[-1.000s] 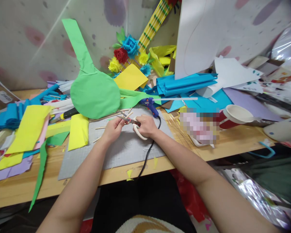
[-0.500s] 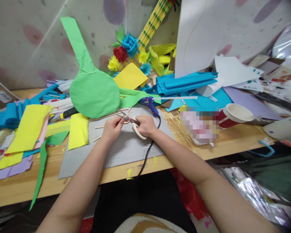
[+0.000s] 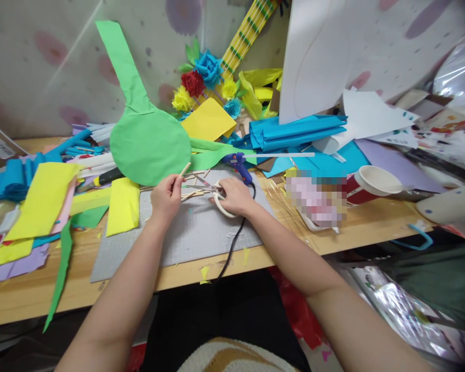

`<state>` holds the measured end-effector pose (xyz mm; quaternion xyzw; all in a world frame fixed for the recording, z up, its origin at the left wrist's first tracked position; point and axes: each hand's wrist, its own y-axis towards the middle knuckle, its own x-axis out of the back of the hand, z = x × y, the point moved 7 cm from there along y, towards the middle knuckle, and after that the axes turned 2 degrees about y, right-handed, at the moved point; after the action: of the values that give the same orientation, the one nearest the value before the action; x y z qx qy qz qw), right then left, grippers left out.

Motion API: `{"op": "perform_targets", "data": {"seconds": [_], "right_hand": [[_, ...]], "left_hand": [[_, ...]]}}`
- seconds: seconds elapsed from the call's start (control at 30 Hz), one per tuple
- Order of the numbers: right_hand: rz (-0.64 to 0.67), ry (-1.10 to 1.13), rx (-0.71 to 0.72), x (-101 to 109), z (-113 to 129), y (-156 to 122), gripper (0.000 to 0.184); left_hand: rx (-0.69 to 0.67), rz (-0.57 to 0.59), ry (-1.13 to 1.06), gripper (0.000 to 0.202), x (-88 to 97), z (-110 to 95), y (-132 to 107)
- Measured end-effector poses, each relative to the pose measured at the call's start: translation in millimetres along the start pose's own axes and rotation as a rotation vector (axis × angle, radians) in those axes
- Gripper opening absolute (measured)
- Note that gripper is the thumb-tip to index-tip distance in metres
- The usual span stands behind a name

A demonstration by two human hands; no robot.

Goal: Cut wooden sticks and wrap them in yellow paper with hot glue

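Pale stick (image 3: 185,169) is the thing to talk about here: it's in the person's left hand (image 3: 166,200), just above the grey board (image 3: 201,235), one end poking up past the fingertips and angled away to the right. Looks like plain wood to me, so I'd guess next to no weight, stiff, not very slippery, but thin enough to snap or splinter if you lean on it sideways. I'd pinch it between thumb and forefinger, well back from the end that sticks out. That's pretty much the grip here: thumb and fingers closed up on it. Can't tell how much is hidden in the fist.

Right hand (image 3: 235,196) is wrapped round the white handles of the scissors (image 3: 213,189), whose blades are parted and point toward the left hand. I can't make out anything between them. Scissors should be the heavier, sturdier item, best held by the loops.

More thin sticks (image 3: 194,195) lie loosely on the board by the blades. Further out there's a blue glue gun (image 3: 238,166) just past the right hand and a big green paddle shape (image 3: 151,144) behind the left.
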<state>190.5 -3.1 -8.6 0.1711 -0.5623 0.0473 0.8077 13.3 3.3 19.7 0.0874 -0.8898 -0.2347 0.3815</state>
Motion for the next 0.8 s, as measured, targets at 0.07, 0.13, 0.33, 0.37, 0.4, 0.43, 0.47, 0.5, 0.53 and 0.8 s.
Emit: {"op": "perform_targets", "data": {"seconds": [0.07,0.13,0.33,0.37,0.4,0.43,0.47,0.5,0.53,0.8], "right_hand": [[0.017,-0.061,-0.081,1,-8,0,0.049],[0.091,-0.110,-0.186,2,-15,1,0.059],[0.440,-0.135,-0.260,6,-23,3,0.065],[0.461,-0.125,-0.241,7,-24,4,0.063],[0.470,-0.107,-0.216,8,-24,4,0.062],[0.464,-0.077,-0.185,9,-24,5,0.063],[0.437,-0.032,-0.160,10,-23,5,0.062],[0.380,0.028,-0.151,13,-24,7,0.059],[0.298,0.098,-0.158,17,-25,8,0.054],[0.067,0.732,-0.091,-2,6,16,0.051]], "left_hand": [[-0.028,0.009,0.111,0.030,1.1,-3,1],[-0.081,0.079,0.200,0.030,-4.3,-9,0],[-0.157,0.321,0.335,0.030,-27.5,-16,-7],[-0.168,0.346,0.353,0.029,-30.6,-17,-8],[-0.184,0.365,0.363,0.029,-33.2,-18,-10],[-0.200,0.377,0.368,0.030,-35.3,-19,-11],[-0.213,0.383,0.368,0.030,-36.8,-21,-12],[-0.218,0.382,0.365,0.030,-37.7,-22,-13],[-0.217,0.377,0.362,0.030,-38.1,-23,-13],[-0.188,0.404,0.256,0.026,-41.6,-37,-22]]}}
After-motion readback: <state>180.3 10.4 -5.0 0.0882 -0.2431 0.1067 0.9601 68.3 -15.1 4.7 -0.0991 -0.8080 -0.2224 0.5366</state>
